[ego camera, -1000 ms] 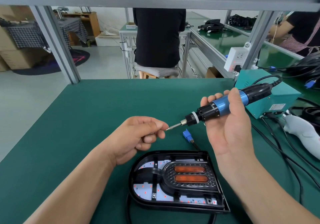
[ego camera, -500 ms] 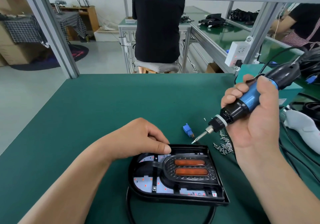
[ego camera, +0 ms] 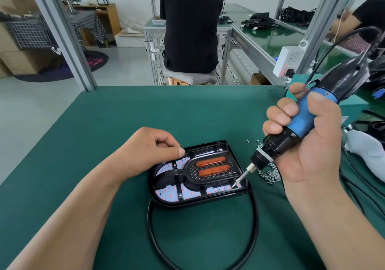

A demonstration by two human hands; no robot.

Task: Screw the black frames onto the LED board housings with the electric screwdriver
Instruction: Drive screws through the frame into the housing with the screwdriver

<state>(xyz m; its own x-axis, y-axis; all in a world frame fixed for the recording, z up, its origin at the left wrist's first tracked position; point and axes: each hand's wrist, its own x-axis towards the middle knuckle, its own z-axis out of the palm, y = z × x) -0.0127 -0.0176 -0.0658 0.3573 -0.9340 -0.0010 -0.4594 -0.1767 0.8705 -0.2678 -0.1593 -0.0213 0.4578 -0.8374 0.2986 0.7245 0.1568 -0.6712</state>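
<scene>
A black LED board housing [ego camera: 227, 195] lies on the green mat, with a black frame [ego camera: 188, 179] and two orange lenses over its white board. My right hand [ego camera: 312, 144] grips the blue and black electric screwdriver [ego camera: 308, 121], tilted down to the left. Its bit tip [ego camera: 235, 185] touches the housing's near right corner. My left hand [ego camera: 150, 153] rests on the housing's far left edge, fingers curled, thumb pressing the frame. I cannot tell whether it pinches a screw.
A pile of small screws [ego camera: 268, 174] lies right of the housing. A black cable [ego camera: 248, 238] loops toward me from the housing. A teal power box [ego camera: 352, 105], cables and a white tool [ego camera: 368, 155] crowd the right side. A person sits at the bench beyond.
The screwdriver has swung from level to steeply tilted, and its bit came down onto the housing's near right corner. My left hand dropped from the bit tip onto the housing's far left edge.
</scene>
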